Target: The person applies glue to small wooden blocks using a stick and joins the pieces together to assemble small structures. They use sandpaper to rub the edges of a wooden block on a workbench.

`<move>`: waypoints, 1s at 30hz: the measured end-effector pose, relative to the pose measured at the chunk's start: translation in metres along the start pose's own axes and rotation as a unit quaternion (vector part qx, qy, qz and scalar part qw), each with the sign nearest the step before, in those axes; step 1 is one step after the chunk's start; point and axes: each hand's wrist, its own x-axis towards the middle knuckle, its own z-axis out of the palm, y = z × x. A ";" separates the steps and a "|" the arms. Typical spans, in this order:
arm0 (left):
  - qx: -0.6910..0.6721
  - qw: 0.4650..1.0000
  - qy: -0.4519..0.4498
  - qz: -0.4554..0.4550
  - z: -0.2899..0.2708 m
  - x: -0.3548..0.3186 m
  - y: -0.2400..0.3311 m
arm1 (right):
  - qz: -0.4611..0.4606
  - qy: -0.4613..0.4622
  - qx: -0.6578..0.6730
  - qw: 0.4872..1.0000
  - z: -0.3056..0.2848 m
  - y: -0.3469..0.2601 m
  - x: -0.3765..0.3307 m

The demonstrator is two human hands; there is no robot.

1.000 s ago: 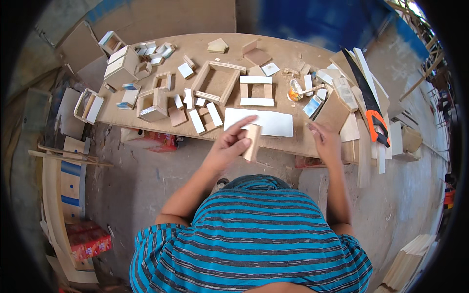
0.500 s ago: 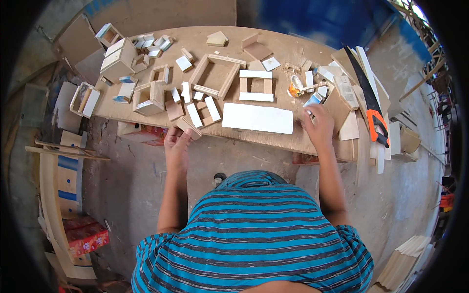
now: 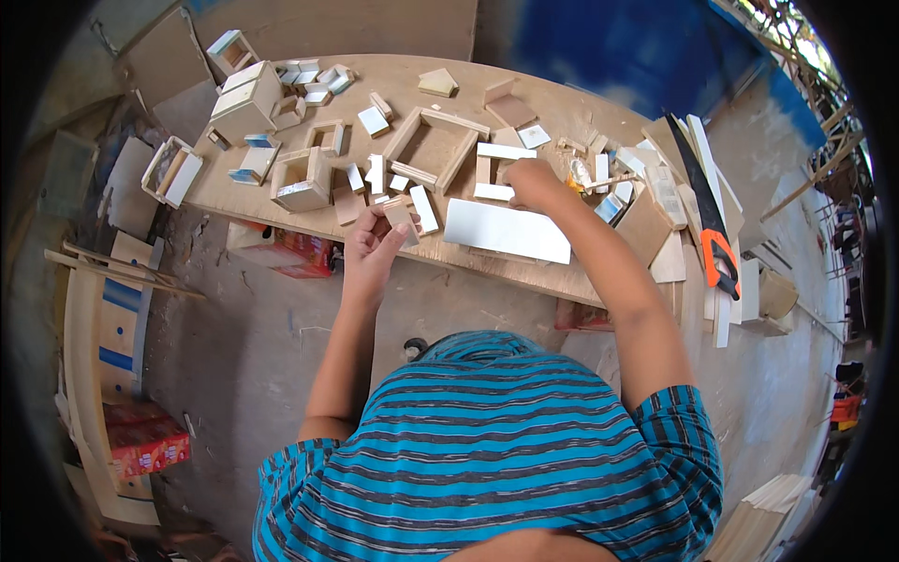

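My left hand (image 3: pixel 372 248) is closed on a small wooden block (image 3: pixel 401 217), pinched between thumb and fingers above the table's front edge. Just right of it lies a small frame of wood with white strips (image 3: pixel 423 208). My right hand (image 3: pixel 540 186) reaches over the right end of a second white-and-wood frame (image 3: pixel 493 191). Its fingers curl downward, and what they grip is hidden beneath the hand. A white rectangular board (image 3: pixel 506 230) rests in front of that frame, below my right wrist. Behind is a larger open wooden frame (image 3: pixel 436 147).
The wooden table (image 3: pixel 375 84) carries several small boxes and offcuts at left, including a wooden box (image 3: pixel 302 180). On the right, a handsaw with an orange handle (image 3: pixel 720 260) lies on stacked strips. A glue pot (image 3: pixel 580 174) stands beside my right forearm.
My right hand has moved left from beside the glue pot to the white-and-wood frame. My left hand has risen slightly and moved right, and the block in it has turned.
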 end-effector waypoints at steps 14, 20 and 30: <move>-0.021 0.996 -0.082 -0.005 0.028 0.025 0.018 | -0.127 0.014 0.627 0.769 -0.103 0.007 -0.089; 0.026 0.997 -0.068 0.020 0.044 0.023 0.025 | -0.197 -0.012 0.657 0.728 -0.109 0.002 -0.119; 0.145 0.984 -0.068 0.075 0.047 0.014 0.039 | -0.282 0.047 0.526 0.801 -0.120 -0.013 -0.139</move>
